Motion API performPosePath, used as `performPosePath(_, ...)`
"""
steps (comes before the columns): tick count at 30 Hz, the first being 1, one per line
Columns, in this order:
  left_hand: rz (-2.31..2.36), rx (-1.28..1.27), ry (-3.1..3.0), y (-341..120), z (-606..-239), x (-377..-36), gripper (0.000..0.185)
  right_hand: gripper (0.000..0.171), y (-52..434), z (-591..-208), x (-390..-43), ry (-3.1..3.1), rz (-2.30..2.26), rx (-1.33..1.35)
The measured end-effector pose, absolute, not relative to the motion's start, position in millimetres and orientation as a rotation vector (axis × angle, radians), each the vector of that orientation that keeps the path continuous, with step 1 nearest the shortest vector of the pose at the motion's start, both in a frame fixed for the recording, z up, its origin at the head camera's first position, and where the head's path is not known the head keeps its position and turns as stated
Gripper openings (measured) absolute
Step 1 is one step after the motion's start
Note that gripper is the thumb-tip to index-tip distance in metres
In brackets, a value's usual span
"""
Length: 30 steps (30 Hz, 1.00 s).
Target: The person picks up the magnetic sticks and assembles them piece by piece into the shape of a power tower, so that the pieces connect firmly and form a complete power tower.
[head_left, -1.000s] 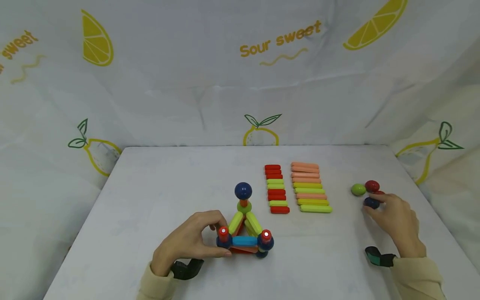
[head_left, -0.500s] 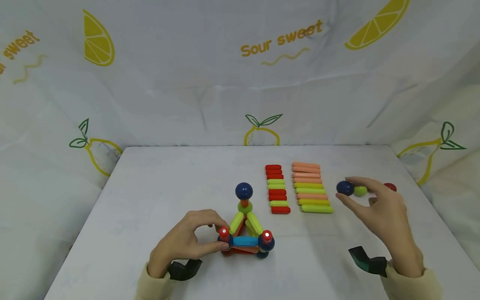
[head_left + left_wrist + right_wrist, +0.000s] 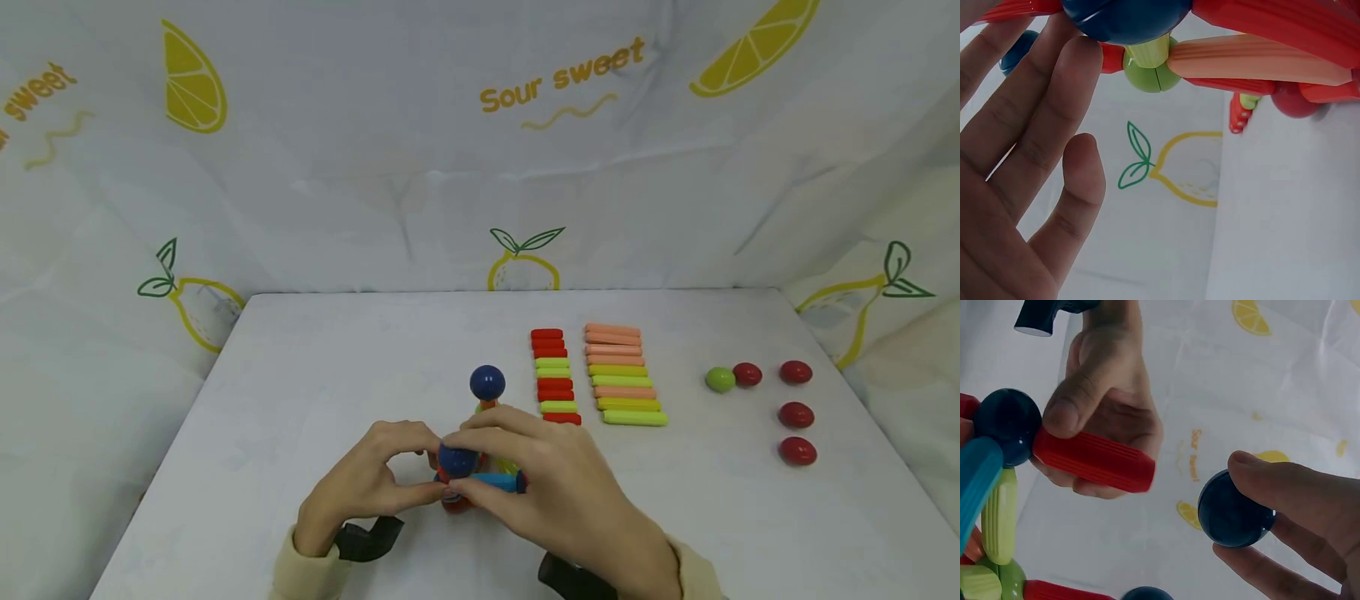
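A rod-and-ball structure (image 3: 491,482) stands near the table's front edge, topped by a dark blue ball (image 3: 487,382). My left hand (image 3: 429,467) pinches its front left corner; in the right wrist view its thumb (image 3: 1066,412) presses on a red rod (image 3: 1094,459) beside a blue corner ball (image 3: 1007,425). My right hand (image 3: 461,468) pinches a loose dark blue ball (image 3: 456,458) and holds it just over that same corner. The right wrist view shows this ball (image 3: 1232,509) between thumb and fingertip, apart from the structure. My right hand hides the structure's right side.
A row of short red and green rods (image 3: 553,375) and a row of long orange and green rods (image 3: 618,375) lie behind the structure. A green ball (image 3: 720,380) and several red balls (image 3: 796,414) sit at the right. A printed cloth (image 3: 480,167) hangs behind the table.
My right hand has carried the dark blue ball from the right side of the table leftward to the structure's front left corner. My left hand has kept its hold.
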<state>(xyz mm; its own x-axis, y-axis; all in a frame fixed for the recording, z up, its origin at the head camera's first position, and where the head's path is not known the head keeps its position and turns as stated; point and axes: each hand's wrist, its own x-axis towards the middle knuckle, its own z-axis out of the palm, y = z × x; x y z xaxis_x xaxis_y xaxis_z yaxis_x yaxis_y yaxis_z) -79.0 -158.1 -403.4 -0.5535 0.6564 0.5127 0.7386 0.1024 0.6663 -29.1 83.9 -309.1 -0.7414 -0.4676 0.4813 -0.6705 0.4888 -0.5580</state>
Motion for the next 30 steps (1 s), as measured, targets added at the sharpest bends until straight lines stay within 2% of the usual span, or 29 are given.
performPosePath(9, -1.406, -1.433, -2.285, -160.6, -404.8, -79.3, 0.031, 0.034, 72.5, -317.6, -29.4, -2.62, 0.971, 0.969)
performPosePath(15, -1.455, -1.436, -2.308, -158.1, -401.5, -78.3, 0.03, 0.042, 95.3, -311.3, -25.2, -2.615, 0.986, 0.831)
performPosePath(22, -1.469, -1.374, -2.405, -158.5, -397.6, -75.4, 0.026, 0.046, 184.4, -321.9, -37.1, -2.539, 0.794, 0.36)
performPosePath(30, -1.468, -1.361, -2.427, -159.2, -396.4, -75.0, 0.026, 0.042, 313.7, -374.3, -47.0, -2.675, 0.513, -0.201)
